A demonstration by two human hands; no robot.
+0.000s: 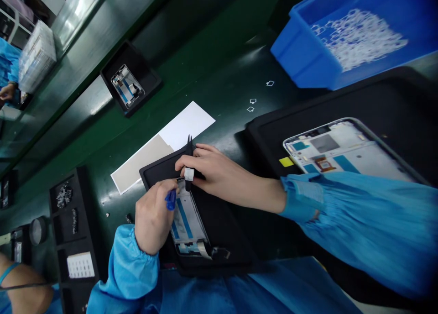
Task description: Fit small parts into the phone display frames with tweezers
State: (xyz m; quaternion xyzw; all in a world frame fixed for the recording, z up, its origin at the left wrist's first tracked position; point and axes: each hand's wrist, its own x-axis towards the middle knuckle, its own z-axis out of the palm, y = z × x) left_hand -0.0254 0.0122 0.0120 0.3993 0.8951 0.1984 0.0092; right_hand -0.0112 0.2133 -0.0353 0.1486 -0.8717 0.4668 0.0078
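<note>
A phone frame [186,218] with blue strips lies in a black foam tray [226,241] in front of me. My left hand [153,213] is closed at the frame's upper left corner, gripping a small blue tool [170,200] whose working end is hidden. Black tweezers [190,145] with a white wrap on them are held in my right hand [212,170] over the frame's top end, points directed away from me. A ribbon-like flap hangs off the frame's near end.
A blue bin [301,58] of white ring-like pieces stands at upper right, with a few loose pieces [252,101] nearby. Another phone frame [328,149] sits in a black tray at right. White card [188,122], a parts tray [91,241] and a co-worker's arm [27,286] are also around.
</note>
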